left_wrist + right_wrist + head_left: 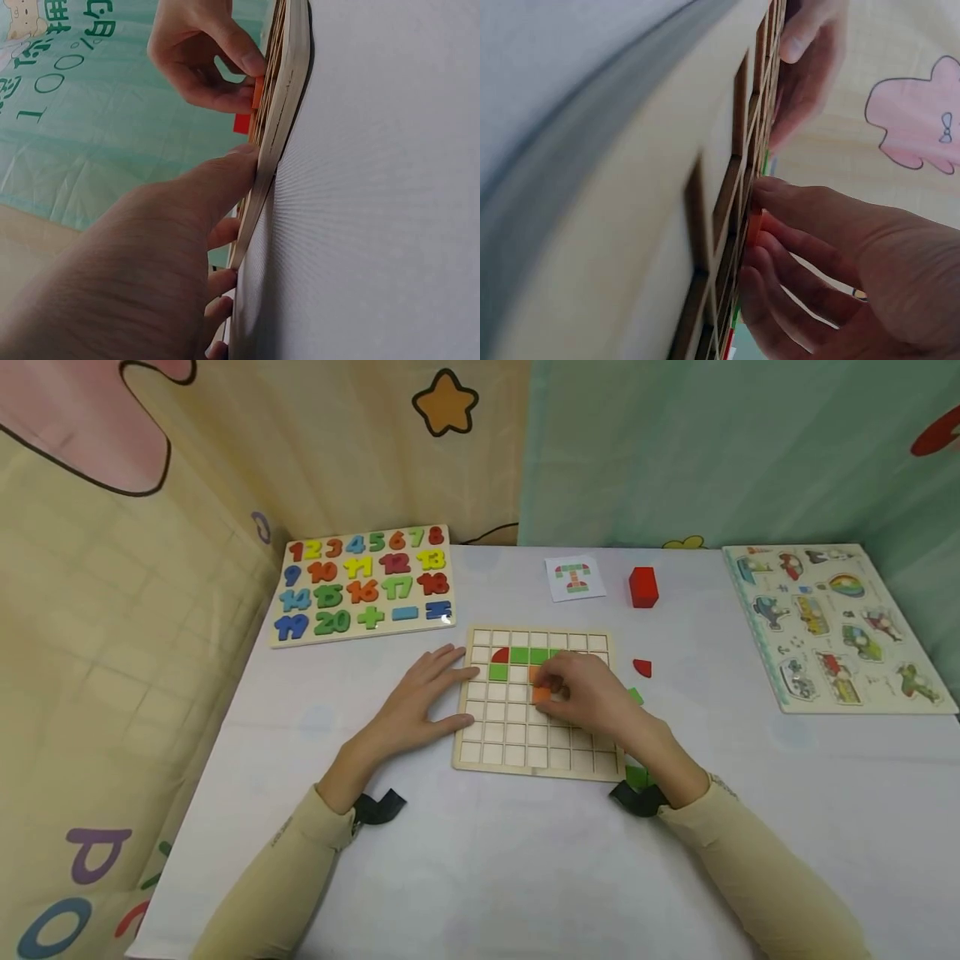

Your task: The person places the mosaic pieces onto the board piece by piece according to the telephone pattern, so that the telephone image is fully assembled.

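A wooden grid board [517, 768] lies on the white table between the two hands. My right hand [588, 689] pinches an orange square tile [541, 695] between thumb and fingers at a cell near the board's middle; the left wrist view shows the same orange tile [258, 93] standing up from the grid. Just above it sits another orange tile [534, 674], partly covered by the fingers. In the upper rows are a red quarter-round tile [500, 656] and several green square tiles [519, 655]. My left hand [416, 697], fingers spread, rests against the board's left edge.
Right of the board lie a red quarter-round tile [642, 668] and green tiles [637, 776], partly behind the right arm. Behind it are a pattern card [558, 585] and a red block [643, 587]. A number puzzle [360, 585] stands back left, a picture puzzle [847, 627] right.
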The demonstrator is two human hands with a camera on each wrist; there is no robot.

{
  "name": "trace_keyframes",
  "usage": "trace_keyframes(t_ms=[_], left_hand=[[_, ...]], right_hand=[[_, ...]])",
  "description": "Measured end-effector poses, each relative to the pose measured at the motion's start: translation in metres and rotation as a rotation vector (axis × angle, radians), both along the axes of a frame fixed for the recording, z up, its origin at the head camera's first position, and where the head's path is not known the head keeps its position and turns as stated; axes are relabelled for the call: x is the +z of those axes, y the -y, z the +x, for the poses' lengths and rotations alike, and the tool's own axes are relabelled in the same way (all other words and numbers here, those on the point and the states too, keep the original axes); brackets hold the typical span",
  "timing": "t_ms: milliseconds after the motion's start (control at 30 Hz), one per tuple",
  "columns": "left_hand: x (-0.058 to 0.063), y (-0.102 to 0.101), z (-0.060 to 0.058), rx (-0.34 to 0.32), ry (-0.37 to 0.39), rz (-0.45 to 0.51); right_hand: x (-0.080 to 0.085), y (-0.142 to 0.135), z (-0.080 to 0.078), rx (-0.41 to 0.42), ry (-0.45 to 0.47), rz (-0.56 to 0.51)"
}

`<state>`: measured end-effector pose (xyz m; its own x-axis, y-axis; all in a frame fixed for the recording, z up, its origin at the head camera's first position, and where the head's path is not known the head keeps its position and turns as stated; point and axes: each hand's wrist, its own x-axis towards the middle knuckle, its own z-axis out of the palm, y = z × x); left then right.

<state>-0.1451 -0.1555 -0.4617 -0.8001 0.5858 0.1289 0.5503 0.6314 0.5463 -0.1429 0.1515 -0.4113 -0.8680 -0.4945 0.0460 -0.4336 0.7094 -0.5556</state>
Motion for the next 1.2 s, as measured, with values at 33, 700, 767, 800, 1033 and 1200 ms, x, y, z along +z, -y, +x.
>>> trace_keyframes(t_ms=[33,700,767,800,1033,1200], left_hand=[[0.000,0.000,0.000,-0.002,-0.002,0.001],[0.000,0.001,-0.001,0.000,0.000,0.008],[0.000,0.001,-0.001,0.000,0.003,0.007],[0.000,0.001,0.000,0.000,0.002,0.008],[-0.001,0.001,-0.001,0.000,-0.002,0.004],[-0.001,0.001,-0.001,0.003,0.005,-0.001]], right_hand=[[-0.001,0.001,0.000,0.000,-0.005,-0.002],[0.002,-0.001,0.000,-0.002,0.021,-0.078],[0.005,-0.007,-0.001,-0.009,0.037,-0.086],[0.006,-0.011,-0.001,-0.013,0.041,-0.091],[0.014,-0.042,0.001,-0.086,0.053,-0.115],[0.014,-0.066,0.003,-0.129,0.014,-0.097]])
